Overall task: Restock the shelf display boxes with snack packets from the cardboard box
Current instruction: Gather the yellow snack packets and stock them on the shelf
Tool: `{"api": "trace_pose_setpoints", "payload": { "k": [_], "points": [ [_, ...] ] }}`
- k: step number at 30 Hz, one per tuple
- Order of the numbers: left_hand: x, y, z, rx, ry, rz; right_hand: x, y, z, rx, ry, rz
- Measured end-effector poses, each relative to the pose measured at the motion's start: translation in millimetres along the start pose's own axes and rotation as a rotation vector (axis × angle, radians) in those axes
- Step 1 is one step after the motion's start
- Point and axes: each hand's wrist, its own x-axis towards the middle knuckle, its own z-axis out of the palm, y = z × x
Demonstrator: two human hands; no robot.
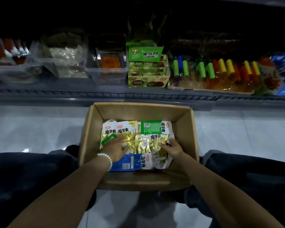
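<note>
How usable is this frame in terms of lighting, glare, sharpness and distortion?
Head view: dim overall, the shelf back nearly black, its display boxes soft and noisy. Head view: gold packets in the cardboard box throw glare, yet their print reads. Head view: wide-angle bending curves the shelf rail; floor tiles carry pale reflections.

- The floor [31, 129] is pale glossy tile with thin grout lines and a few soft spots of glare.
- A low grey shelf [56, 102] runs across the whole width, just above the floor.
- A ribbed rail [72, 92] lines the shelf's front edge.
- The space above and behind the shelf is almost black. The light is dim and falls mostly on the floor.
- A pale board edge [262, 3] shows at the top right.
</note>
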Motion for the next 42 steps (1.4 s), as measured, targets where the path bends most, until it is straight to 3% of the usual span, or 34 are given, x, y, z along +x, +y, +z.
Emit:
{"api": "trace_pose_setpoints", "payload": {
  "k": [8,16,21,25,31,37,42],
  "points": [
    [26.0,26.2,27.4,0.258,-0.232,0.151,29.3,7.7,15.2,0.126,0.085,0.097],
    [47.8,33.0,51.3,0.332,-0.19,0.166,49.7,20.9,28.2,0.13,0.115,0.087],
    [60.4,56.8,51.8,0.24,-0.215,0.206,58.8,35.7,26.7,0.145,0.073,0.038],
    [61.0,62.6,50.1,0.048,-0.201,0.206,38.8,22.3,17.9,0.297,0.004,0.108],
    [48.0,71.4,26.2,-0.607,-0.082,0.067,15.0,8.6,7.7,0.384,-0.092,0.024],
    [19.3,78.4,-18.6,-0.758,-0.121,0.007,-15.9,-25.0,-9.2,0.425,-0.176,-0.069],
    [-15.5,89.7,-62.3,-0.865,-0.068,0.082,-50.9,-65.1,-27.5,0.438,-0.167,-0.177]
  ]
}}
